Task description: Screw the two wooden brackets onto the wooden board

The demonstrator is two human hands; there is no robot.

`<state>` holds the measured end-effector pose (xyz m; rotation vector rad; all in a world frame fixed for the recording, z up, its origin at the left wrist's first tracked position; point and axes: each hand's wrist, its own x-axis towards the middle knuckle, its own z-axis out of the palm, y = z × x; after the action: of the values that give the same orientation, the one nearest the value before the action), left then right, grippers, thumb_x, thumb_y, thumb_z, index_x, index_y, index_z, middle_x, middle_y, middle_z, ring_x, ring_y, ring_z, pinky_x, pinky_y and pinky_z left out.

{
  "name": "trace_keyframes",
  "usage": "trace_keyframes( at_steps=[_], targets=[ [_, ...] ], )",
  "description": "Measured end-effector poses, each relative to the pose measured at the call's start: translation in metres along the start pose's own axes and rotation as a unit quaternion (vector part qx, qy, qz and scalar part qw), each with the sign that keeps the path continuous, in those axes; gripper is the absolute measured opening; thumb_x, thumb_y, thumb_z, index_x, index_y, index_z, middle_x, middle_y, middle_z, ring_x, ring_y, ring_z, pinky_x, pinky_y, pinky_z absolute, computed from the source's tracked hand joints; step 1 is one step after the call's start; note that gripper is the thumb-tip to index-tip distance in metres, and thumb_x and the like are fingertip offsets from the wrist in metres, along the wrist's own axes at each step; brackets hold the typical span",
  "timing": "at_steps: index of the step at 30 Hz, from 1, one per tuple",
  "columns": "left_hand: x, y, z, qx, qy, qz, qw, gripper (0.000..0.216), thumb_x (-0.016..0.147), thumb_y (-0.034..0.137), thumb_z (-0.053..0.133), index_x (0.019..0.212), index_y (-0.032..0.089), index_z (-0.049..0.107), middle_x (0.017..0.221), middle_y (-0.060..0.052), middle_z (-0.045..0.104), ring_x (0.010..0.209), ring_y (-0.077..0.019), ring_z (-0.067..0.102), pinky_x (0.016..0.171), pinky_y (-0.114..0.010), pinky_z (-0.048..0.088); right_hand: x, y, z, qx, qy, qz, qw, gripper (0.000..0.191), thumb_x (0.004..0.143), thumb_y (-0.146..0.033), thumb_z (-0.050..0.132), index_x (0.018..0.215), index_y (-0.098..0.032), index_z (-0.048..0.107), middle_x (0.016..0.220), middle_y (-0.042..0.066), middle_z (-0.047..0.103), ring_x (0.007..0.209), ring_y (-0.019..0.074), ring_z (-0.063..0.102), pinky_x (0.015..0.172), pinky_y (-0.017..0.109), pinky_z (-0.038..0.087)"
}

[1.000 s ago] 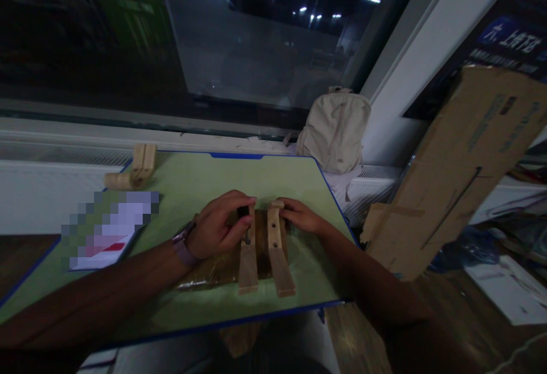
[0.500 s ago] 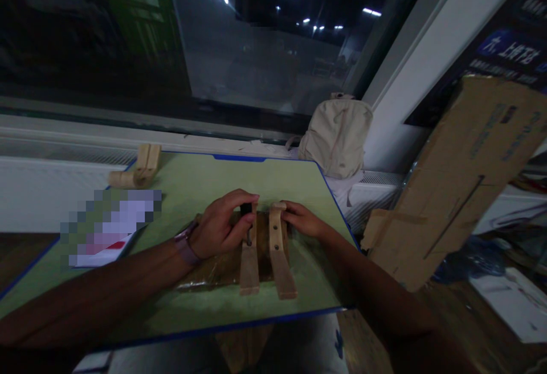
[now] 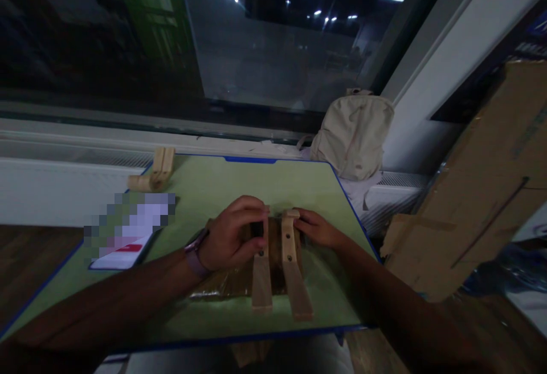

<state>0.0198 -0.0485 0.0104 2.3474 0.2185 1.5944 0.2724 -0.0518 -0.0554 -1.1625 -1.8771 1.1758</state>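
My left hand [image 3: 233, 237], wearing a wristband, is closed around a small tool with a black handle [image 3: 257, 229]. Its fingertips also touch the upper end of the left bent wooden piece [image 3: 261, 285]. Beside it lies a second bent wooden piece [image 3: 294, 274] with two dark holes. The fingers of my right hand [image 3: 318, 228] grip that one's upper end from the right. Both wooden pieces rest across a brown package [image 3: 226, 284] with a shiny film-like surface. The tool's tip is mostly hidden.
Beneath everything is a green, blue-edged table [image 3: 205, 177]. More wooden parts [image 3: 158, 171] stand at its far left corner, near a partly blurred booklet or phone-like sheet [image 3: 122, 254]. A beige backpack [image 3: 354, 134] sits behind. Large cardboard [image 3: 474, 191] leans at the right.
The view has shifted, so everything appears farther right and slightly lower. My left fingers have curled farther over the tool and wooden piece, hiding its shaft. My right hand keeps its grip.
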Motion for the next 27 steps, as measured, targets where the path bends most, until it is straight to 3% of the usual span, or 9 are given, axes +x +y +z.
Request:
trace_keyframes(
  at_steps=[4, 10, 14, 17, 23, 27],
  targets=[
    [0.002, 0.003, 0.000, 0.075, 0.009, -0.032, 0.997, 0.034, 0.088, 0.026, 0.063, 0.121, 0.020, 0.057, 0.093, -0.006, 0.062, 0.086, -0.0154, 0.062, 0.075, -0.027, 0.054, -0.003, 0.001, 0.000, -0.021, 0.007, -0.008, 1.000, 0.046, 0.093, -0.058, 0.047, 0.105, -0.018, 0.068, 0.099, 0.008, 0.069, 0.093, 0.0238, 0.063, 0.089, 0.041, 0.049],
    [0.000, 0.004, 0.002, -0.065, 0.004, -0.039, 0.997, 0.034, 0.093, 0.014, 0.048, 0.127, 0.018, 0.047, 0.097, -0.008, 0.063, 0.090, -0.0166, 0.065, 0.079, -0.033, 0.056, -0.004, -0.001, -0.001, -0.018, -0.007, 0.000, 1.000, 0.047, 0.094, -0.058, 0.046, 0.106, -0.018, 0.068, 0.101, 0.009, 0.070, 0.094, 0.0233, 0.063, 0.089, 0.041, 0.050],
    [0.007, 0.004, -0.002, -0.015, -0.019, -0.003, 1.000, 0.031, 0.088, 0.027, 0.065, 0.117, 0.021, 0.055, 0.100, -0.006, 0.060, 0.090, -0.0152, 0.063, 0.076, -0.028, 0.057, -0.004, -0.002, -0.002, -0.010, -0.007, -0.001, 1.000, 0.049, 0.093, -0.061, 0.046, 0.106, -0.018, 0.067, 0.100, 0.008, 0.070, 0.093, 0.0233, 0.063, 0.088, 0.041, 0.050],
    [0.009, 0.005, -0.003, 0.042, -0.003, -0.025, 0.999, 0.029, 0.084, 0.026, 0.071, 0.110, 0.021, 0.059, 0.095, -0.004, 0.059, 0.087, -0.0133, 0.061, 0.074, -0.024, 0.055, -0.005, -0.003, -0.002, -0.007, -0.010, 0.007, 1.000, 0.051, 0.092, -0.063, 0.046, 0.104, -0.018, 0.067, 0.097, 0.008, 0.069, 0.092, 0.0229, 0.063, 0.087, 0.040, 0.050],
    [0.001, 0.006, 0.001, -0.070, -0.017, -0.098, 0.993, 0.036, 0.093, 0.015, 0.050, 0.128, 0.020, 0.049, 0.106, -0.011, 0.064, 0.094, -0.0171, 0.065, 0.085, -0.035, 0.055, -0.004, -0.003, -0.002, -0.021, -0.011, 0.005, 1.000, 0.052, 0.092, -0.064, 0.044, 0.102, -0.018, 0.067, 0.094, 0.007, 0.067, 0.095, 0.0231, 0.063, 0.093, 0.041, 0.048],
    [0.004, 0.004, 0.000, -0.082, -0.044, -0.040, 0.995, 0.036, 0.088, 0.024, 0.065, 0.122, 0.023, 0.054, 0.101, -0.007, 0.064, 0.090, -0.0164, 0.065, 0.081, -0.032, 0.056, -0.004, -0.003, -0.002, -0.018, -0.009, -0.001, 1.000, 0.054, 0.093, -0.064, 0.045, 0.106, -0.017, 0.066, 0.099, 0.008, 0.068, 0.096, 0.0237, 0.063, 0.093, 0.043, 0.048]
  ],
)
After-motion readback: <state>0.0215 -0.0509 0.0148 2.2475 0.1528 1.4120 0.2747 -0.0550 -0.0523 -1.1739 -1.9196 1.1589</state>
